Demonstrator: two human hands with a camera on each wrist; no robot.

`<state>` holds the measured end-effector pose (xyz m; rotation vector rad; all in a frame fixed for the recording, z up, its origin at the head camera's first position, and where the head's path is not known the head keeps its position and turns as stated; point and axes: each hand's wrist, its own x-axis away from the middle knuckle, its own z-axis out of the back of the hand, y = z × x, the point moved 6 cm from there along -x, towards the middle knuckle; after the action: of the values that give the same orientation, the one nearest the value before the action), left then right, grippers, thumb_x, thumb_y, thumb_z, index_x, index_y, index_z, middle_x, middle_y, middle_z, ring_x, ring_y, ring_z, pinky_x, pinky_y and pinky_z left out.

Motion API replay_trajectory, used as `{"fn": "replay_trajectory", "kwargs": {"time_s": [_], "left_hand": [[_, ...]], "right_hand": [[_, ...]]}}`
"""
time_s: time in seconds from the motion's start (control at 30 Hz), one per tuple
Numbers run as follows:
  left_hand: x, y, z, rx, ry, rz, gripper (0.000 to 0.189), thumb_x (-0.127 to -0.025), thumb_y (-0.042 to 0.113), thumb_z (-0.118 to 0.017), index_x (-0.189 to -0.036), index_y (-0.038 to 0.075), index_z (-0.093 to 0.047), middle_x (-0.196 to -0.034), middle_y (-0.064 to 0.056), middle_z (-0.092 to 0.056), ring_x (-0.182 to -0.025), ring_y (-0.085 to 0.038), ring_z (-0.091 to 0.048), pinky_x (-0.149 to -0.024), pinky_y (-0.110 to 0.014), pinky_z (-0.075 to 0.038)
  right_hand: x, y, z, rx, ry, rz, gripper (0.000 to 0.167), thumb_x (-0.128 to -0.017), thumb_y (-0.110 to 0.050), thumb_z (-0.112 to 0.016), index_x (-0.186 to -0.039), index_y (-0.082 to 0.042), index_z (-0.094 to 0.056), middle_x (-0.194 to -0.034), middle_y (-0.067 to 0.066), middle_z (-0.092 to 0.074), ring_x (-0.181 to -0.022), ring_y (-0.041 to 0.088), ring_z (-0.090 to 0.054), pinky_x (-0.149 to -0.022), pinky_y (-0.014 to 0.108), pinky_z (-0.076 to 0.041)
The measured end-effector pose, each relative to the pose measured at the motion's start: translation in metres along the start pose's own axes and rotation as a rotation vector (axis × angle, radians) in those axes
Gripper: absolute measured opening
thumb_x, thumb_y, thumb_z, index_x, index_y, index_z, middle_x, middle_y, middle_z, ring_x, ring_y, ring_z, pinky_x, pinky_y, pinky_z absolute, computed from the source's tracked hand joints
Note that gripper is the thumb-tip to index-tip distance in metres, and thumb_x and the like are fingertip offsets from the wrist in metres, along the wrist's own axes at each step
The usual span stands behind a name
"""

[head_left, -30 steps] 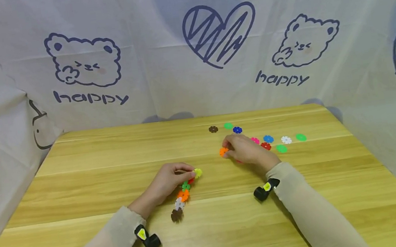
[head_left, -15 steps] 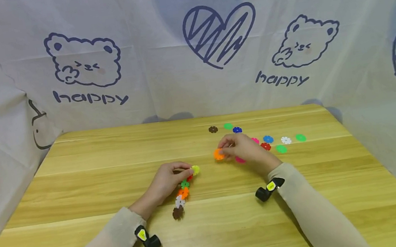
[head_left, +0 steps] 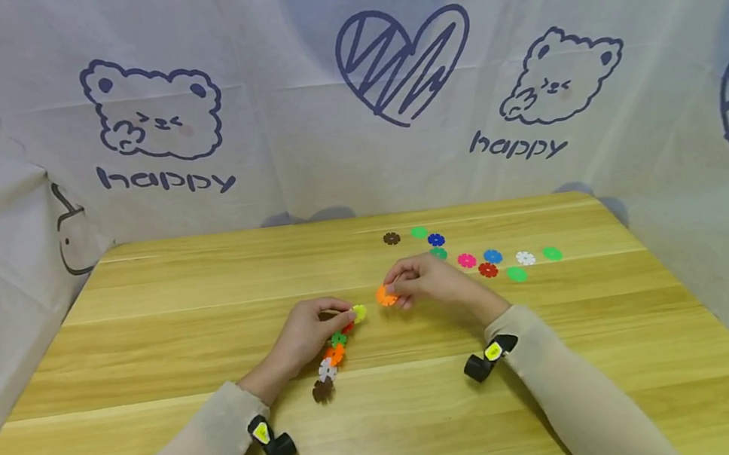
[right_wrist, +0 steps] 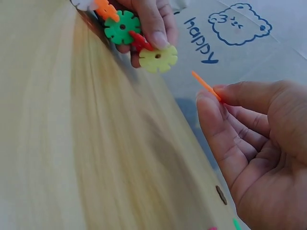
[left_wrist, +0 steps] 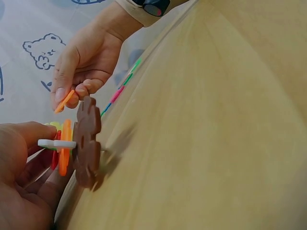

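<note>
My left hand (head_left: pixel 303 335) pinches one end of a chain of slotted plastic snowflake discs, near the yellow disc (right_wrist: pixel 165 60) and the red disc (right_wrist: pixel 140 41). Behind these the chain runs through a green disc (right_wrist: pixel 123 27), an orange one (head_left: pixel 335 355) and a white one (head_left: pixel 328 370) to a brown disc (left_wrist: pixel 88 143) at the near end. Between thumb and fingertips, my right hand (head_left: pixel 431 278) holds a loose orange disc (head_left: pixel 384 297), seen edge-on in the right wrist view. A small gap separates this disc from the yellow one.
Several loose discs lie flat at the back right, among them a brown disc (head_left: pixel 392 238), a dark blue disc (head_left: pixel 436 239), a red disc (head_left: pixel 488 270) and a white disc (head_left: pixel 525 258). A printed cloth (head_left: pixel 309 113) hangs behind the wooden table (head_left: pixel 176 304).
My right hand has moved left with the orange disc, towards the yellow end of the chain. A teal disc behind that hand has come into view. The left hand has barely shifted.
</note>
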<state>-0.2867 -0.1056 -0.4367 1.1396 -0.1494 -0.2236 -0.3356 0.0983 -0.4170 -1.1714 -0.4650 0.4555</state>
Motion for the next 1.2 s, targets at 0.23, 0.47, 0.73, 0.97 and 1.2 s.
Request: {"fn": "replay_trajectory", "kwargs": {"time_s": [0.23, 0.47, 0.73, 0.97, 1.2], "left_hand": [[0.0, 0.002, -0.002, -0.009, -0.001, -0.061, 0.018, -0.091, 0.023, -0.072, -0.103, 0.011, -0.076, -0.103, -0.002, -0.071, -0.086, -0.014, -0.062, -0.078, -0.031, -0.05], [0.001, 0.004, -0.003, -0.011, -0.007, -0.096, 0.017, -0.091, 0.021, -0.072, -0.102, 0.009, -0.076, -0.103, -0.003, -0.071, -0.084, -0.013, -0.063, -0.076, -0.031, -0.052], [0.003, 0.009, -0.004, -0.032, -0.001, -0.135, 0.014, -0.09, 0.019, -0.073, -0.099, 0.01, -0.077, -0.102, -0.002, -0.071, -0.083, -0.012, -0.063, -0.075, -0.031, -0.053], [0.004, 0.011, -0.003, -0.017, 0.019, -0.127, 0.012, -0.091, 0.019, -0.072, -0.098, 0.01, -0.077, -0.099, -0.001, -0.071, -0.08, -0.013, -0.062, -0.072, -0.031, -0.052], [0.005, 0.014, -0.004, -0.027, 0.066, -0.134, 0.009, -0.089, 0.015, -0.074, -0.094, 0.009, -0.078, -0.092, 0.0, -0.071, -0.074, -0.013, -0.06, -0.067, -0.029, -0.05]], "right_hand": [[0.0, -0.001, -0.01, -0.049, -0.027, -0.014, 0.018, -0.096, -0.007, -0.062, -0.108, 0.006, -0.065, -0.083, 0.011, -0.068, -0.071, 0.022, -0.068, -0.071, 0.039, -0.058], [0.001, -0.002, -0.018, -0.057, -0.049, -0.03, 0.018, -0.097, -0.007, -0.061, -0.109, 0.005, -0.065, -0.085, 0.013, -0.068, -0.071, 0.02, -0.067, -0.072, 0.039, -0.058], [0.002, -0.004, -0.023, -0.084, -0.056, -0.06, 0.018, -0.097, -0.006, -0.061, -0.11, 0.006, -0.064, -0.086, 0.013, -0.068, -0.07, 0.02, -0.067, -0.072, 0.038, -0.058], [0.001, -0.003, -0.024, -0.102, -0.014, -0.092, 0.017, -0.097, -0.002, -0.059, -0.111, 0.007, -0.065, -0.09, 0.012, -0.07, -0.07, 0.019, -0.068, -0.072, 0.036, -0.058], [0.001, -0.005, -0.023, -0.082, 0.04, -0.116, 0.016, -0.095, 0.002, -0.059, -0.108, 0.007, -0.066, -0.088, 0.013, -0.071, -0.067, 0.019, -0.069, -0.069, 0.035, -0.058]]}}
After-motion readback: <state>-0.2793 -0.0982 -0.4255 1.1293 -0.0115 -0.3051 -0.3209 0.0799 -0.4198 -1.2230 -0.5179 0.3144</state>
